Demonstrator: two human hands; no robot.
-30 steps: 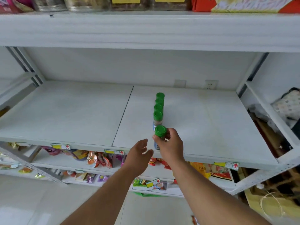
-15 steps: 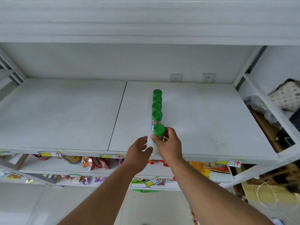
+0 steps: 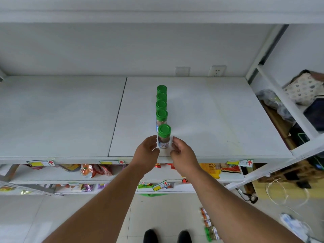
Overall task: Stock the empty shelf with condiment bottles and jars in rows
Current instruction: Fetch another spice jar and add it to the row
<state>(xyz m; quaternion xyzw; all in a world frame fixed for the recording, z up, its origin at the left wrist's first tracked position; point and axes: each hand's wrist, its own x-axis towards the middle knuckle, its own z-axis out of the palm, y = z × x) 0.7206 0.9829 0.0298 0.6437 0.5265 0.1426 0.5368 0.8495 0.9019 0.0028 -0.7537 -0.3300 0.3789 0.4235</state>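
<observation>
Aligning step: the front spice jar [image 3: 164, 137] is stood upright near the front edge of the white shelf [image 3: 219, 123], just ahead of four more green-lidded jars [image 3: 161, 106] filed toward the back wall
Left hand [image 3: 147, 151]: held just left of the front jar with fingers loosely curved, nothing gripped; contact with the glass cannot be told
Right hand [image 3: 182, 153]: held just right of the jar, fingers loosely curled, nothing held
Doing it well: the jar is best nudged evenly from both sides until its lid sits in line with the four behind, label faced forward, and pressed lightly so the file is not toppled
Writing: a blue-and-white label is seen on the jar, its print too small to be read; red arrows are printed on the shelf-edge tags [image 3: 112, 162]
Spare stock: more small jars [image 3: 209, 227] are laid on the floor
</observation>
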